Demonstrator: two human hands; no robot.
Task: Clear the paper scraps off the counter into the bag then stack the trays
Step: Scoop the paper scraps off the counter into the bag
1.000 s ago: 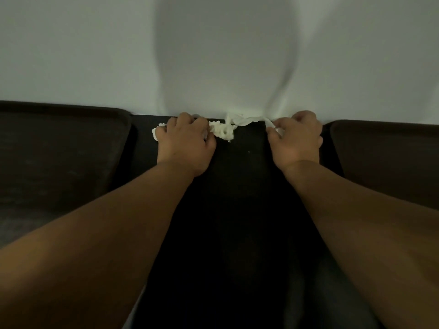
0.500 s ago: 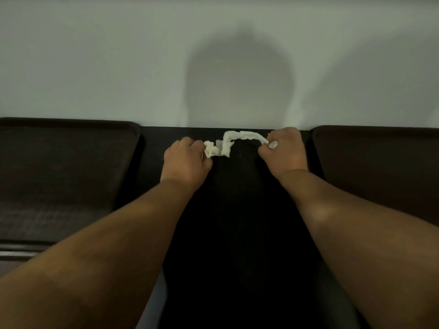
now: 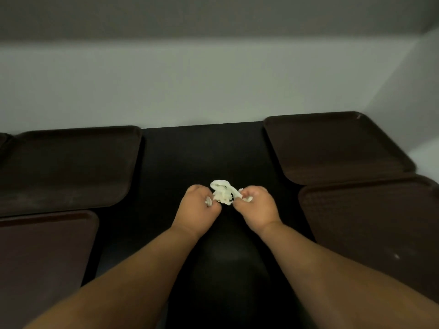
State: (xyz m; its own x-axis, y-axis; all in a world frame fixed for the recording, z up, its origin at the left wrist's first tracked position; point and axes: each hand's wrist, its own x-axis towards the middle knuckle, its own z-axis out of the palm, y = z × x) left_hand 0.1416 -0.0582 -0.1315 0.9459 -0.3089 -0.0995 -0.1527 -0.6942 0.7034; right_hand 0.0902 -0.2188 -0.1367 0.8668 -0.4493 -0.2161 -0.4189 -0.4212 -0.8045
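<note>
A bunch of white paper scraps (image 3: 222, 193) is held between both hands above the middle of the black counter (image 3: 202, 150). My left hand (image 3: 198, 208) grips the left end of the bunch. Its right end is gripped by my right hand (image 3: 257, 210). Both hands are curled into fists, close together. Dark brown trays lie on the counter: one at the back left (image 3: 71, 167), one at the front left (image 3: 42, 262), one at the back right (image 3: 332, 146), one at the front right (image 3: 375, 229). No bag is in view.
A pale wall (image 3: 213, 79) runs along the counter's back edge and turns forward at the far right (image 3: 422, 91). The edge of another dark tray (image 3: 3, 141) shows at the far left.
Both hands have pulled back from the wall toward me, gathering the scraps and drawing closer together. The view has widened, showing more trays.
</note>
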